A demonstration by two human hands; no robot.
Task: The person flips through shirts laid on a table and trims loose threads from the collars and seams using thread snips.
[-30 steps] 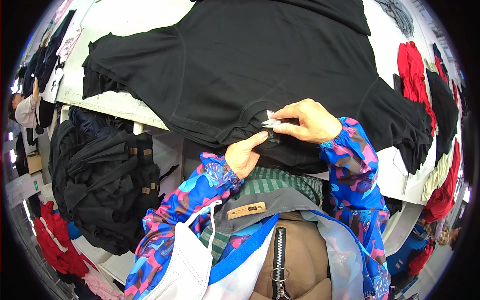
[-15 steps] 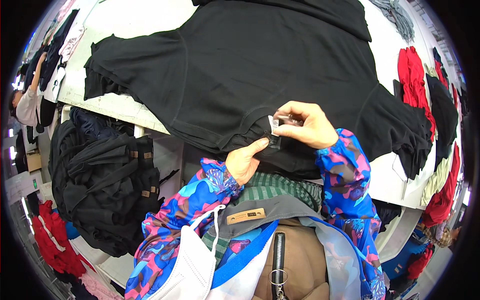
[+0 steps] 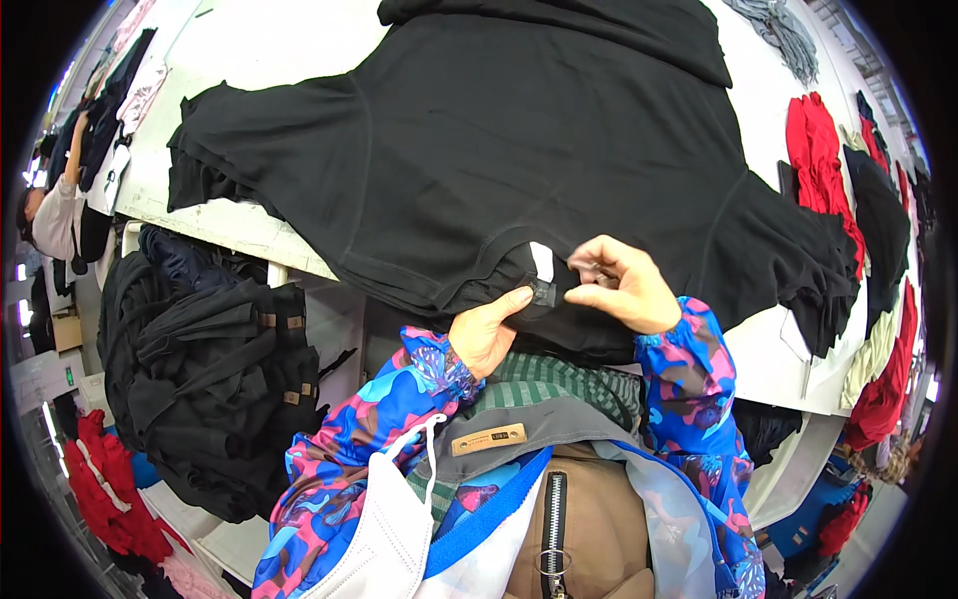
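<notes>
The left hand point(image 3: 486, 331) pinches the neckline point(image 3: 496, 252) of a black cloth garment point(image 3: 549, 130), cropped above; the right hand point(image 3: 633, 292) curls blurred fingers, contents indeterminable. White tabletop point(image 3: 289, 40) beneath; red cloth garment point(image 3: 820, 150) at right.

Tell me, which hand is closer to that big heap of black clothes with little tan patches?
The left hand. It pinches the black top, to the right of the heap. The right hand is farther right, beyond the left one.
</notes>
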